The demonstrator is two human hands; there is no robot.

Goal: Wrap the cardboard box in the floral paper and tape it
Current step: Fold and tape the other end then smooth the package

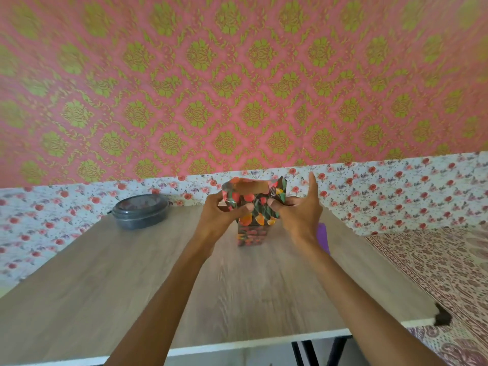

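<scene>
A tall box stands upright on the wooden table (132, 273), covered in dark floral paper (253, 233) with red and orange flowers. At the open top end the brown cardboard box (249, 186) shows inside the paper. My left hand (224, 215) pinches the paper flap at the top left, thumb on the front. The top right flap is pinched by my right hand (298, 210), whose index finger points upward. Both hands meet at the upper front of the box.
A dark grey lidded round container (140, 211) sits at the table's far left. A purple object (323, 236) lies partly hidden behind my right wrist. Floral cloth covers the low wall behind, and a patterned bedspread (435, 265) lies to the right.
</scene>
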